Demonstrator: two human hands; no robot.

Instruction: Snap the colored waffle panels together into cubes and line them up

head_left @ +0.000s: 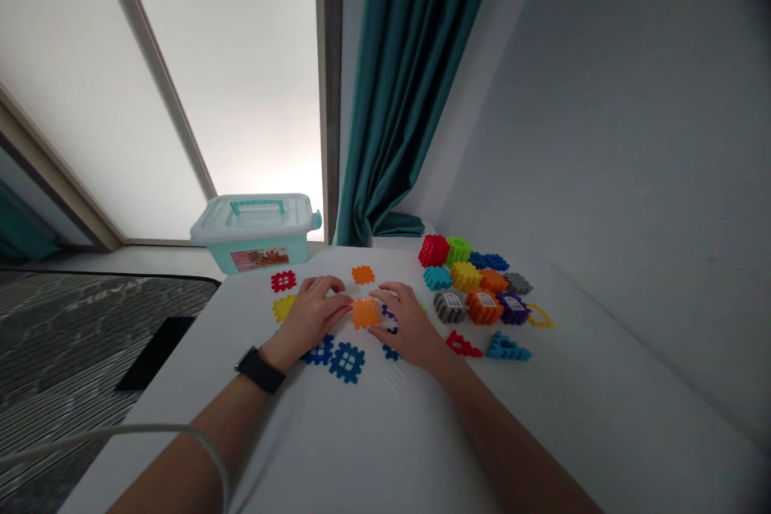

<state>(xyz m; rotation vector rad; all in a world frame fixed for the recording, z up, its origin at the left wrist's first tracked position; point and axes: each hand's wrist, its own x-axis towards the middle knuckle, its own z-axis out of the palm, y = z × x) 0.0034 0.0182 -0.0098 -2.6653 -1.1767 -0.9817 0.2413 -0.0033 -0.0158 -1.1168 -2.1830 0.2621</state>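
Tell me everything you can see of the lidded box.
The box stands upright at the far left corner of the white table. Its body is pale teal, seemingly plastic, with a whitish lid on top, a teal handle on that, a teal latch at the right end and a picture label in front. Neither hand touches it; its contents are hidden.

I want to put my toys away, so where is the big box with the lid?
In the head view, the lidded box is at the far left end of the white table, just behind the red piece.
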